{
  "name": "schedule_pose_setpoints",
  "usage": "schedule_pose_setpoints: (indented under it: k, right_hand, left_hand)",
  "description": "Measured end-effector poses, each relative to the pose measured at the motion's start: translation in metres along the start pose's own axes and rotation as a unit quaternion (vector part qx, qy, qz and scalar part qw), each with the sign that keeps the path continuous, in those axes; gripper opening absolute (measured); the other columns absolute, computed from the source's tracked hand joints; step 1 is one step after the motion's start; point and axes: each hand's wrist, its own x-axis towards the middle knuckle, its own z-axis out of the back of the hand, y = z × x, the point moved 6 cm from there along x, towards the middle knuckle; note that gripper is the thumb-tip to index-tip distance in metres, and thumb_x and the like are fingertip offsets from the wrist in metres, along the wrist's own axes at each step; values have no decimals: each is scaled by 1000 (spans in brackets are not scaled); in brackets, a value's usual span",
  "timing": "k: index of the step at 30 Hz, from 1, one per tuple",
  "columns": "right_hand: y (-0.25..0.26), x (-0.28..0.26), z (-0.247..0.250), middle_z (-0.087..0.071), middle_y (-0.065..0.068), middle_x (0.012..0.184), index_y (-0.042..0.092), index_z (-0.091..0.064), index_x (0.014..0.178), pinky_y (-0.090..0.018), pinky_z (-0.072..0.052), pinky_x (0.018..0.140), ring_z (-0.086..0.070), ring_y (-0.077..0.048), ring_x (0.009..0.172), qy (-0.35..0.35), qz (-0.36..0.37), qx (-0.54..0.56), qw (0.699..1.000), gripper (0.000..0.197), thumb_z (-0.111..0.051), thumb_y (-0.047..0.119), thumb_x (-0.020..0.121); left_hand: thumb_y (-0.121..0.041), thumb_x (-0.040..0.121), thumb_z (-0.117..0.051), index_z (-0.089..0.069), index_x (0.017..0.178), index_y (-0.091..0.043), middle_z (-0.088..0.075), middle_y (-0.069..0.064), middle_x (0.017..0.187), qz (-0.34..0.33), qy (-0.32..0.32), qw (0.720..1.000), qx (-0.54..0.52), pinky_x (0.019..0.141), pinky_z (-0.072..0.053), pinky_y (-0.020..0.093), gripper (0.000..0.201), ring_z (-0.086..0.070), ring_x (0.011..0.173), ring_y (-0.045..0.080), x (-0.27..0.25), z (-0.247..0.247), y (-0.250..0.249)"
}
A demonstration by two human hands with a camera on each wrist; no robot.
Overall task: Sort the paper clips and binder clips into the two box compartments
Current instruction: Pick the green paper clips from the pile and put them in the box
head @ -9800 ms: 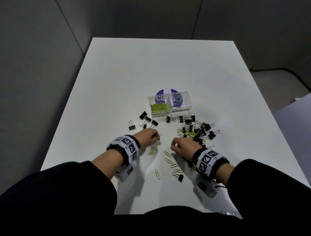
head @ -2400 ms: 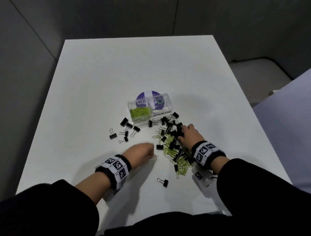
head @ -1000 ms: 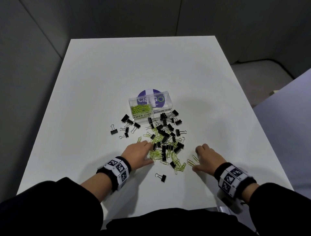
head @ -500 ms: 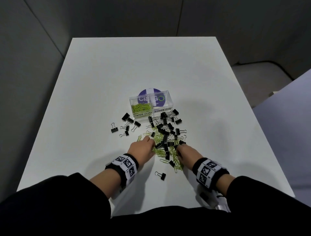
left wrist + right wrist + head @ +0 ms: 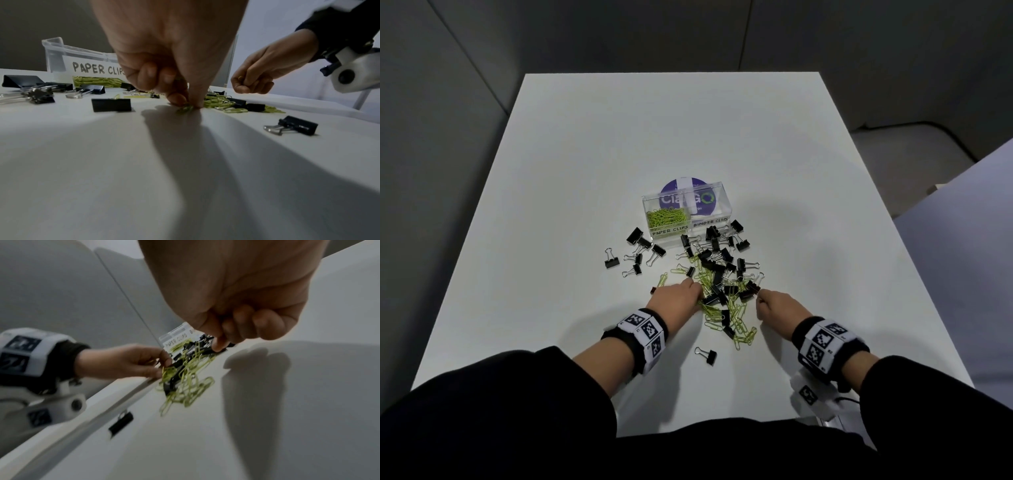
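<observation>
Left hand (image 5: 164,53) pinched a green paper clip (image 5: 185,109) on the bench (image 5: 585,171); right hand (image 5: 242,293) seemingly gripped a binder clip (image 5: 223,350) amid tangled clips before the box (image 5: 717,200).

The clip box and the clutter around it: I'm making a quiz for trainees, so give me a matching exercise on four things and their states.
1. paper-clip compartment
2. binder-clip compartment
3. left hand
4. lone binder clip

a. holds no clips
b. apart from the pile, nearest the person
c. holds green clips
d. pinching a green paper clip on the table

Pairs: 1-c, 2-a, 3-d, 4-b
</observation>
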Motion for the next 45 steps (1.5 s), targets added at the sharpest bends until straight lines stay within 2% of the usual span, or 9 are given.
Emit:
schedule_pose_setpoints:
  k: [3,6,11,16,20,26,29,34,45]
  right_hand:
    - [-3,-2,-15,-51,1,81,13,-43,94,-29,-40,68,-51,-19,76,0,-2,-42,999,25,-39,38,94]
    - [2,-4,-23,-56,-2,99,14,-40,114,-30,-44,71,-55,-21,87,-19,14,-77,997,53,-49,57,84]
    - [16,3,-30,-56,-9,117,14,-32,127,-39,-49,82,-57,-27,101,-29,66,-118,990,59,-47,54,87]
    - [18,9,-27,-55,-6,93,13,-37,106,-35,-44,67,-50,-22,75,-11,119,-177,977,36,-32,47,96]
    - [14,13,-27,-49,1,77,19,-30,90,-35,-44,67,-54,-25,74,8,118,-158,980,27,-34,45,95]
    - [11,7,-5,-45,15,69,14,-42,112,-26,-37,69,-48,-13,69,39,116,-63,991,36,-50,42,91]
    - [5,-7,-4,-60,-1,93,15,-41,116,-29,-41,72,-56,-22,83,62,140,-137,979,50,-58,49,83]
    - [-1,-17,-23,-56,-5,115,13,-35,125,-32,-44,80,-55,-25,98,64,141,-190,970,60,-55,52,83]
    - [9,2,-27,-56,-14,109,8,-40,110,-35,-40,76,-55,-30,96,48,148,-231,960,31,-32,36,98]
  left_hand:
    - [-25,95,-40,-49,117,-11,-53,9,115,11,7,1000,19,75,-48,39,27,-59,98,29,3,-2,0]
    - [-21,97,-37,-47,119,-9,-53,11,114,7,3,999,45,72,-47,39,26,-59,94,31,3,-5,-1]
    - [-12,97,-35,-44,119,-10,-57,10,108,-2,-15,999,39,70,-51,38,24,-59,85,27,-2,-6,4]
    - [-13,98,-34,-47,114,-10,-56,9,108,-3,-16,1000,19,71,-50,38,21,-59,86,27,-2,-2,5]
    - [-16,98,-34,-50,114,-11,-57,8,110,7,-14,1000,-14,76,-52,38,23,-59,90,26,-2,-1,6]
    - [-9,96,-36,-50,120,-10,-52,7,117,21,13,995,-102,87,-46,35,29,-55,103,26,-5,1,16]
    - [-10,97,-33,-51,116,-7,-48,8,111,22,22,987,-155,86,-44,32,27,-55,97,26,-8,6,22]
    - [-7,92,-33,-44,86,-16,-50,2,88,29,22,983,-182,71,-36,26,15,-47,80,19,-9,9,28]
    - [-35,89,-55,-44,124,-17,-54,4,112,-47,47,997,-33,81,-45,32,41,-53,100,21,-12,10,8]
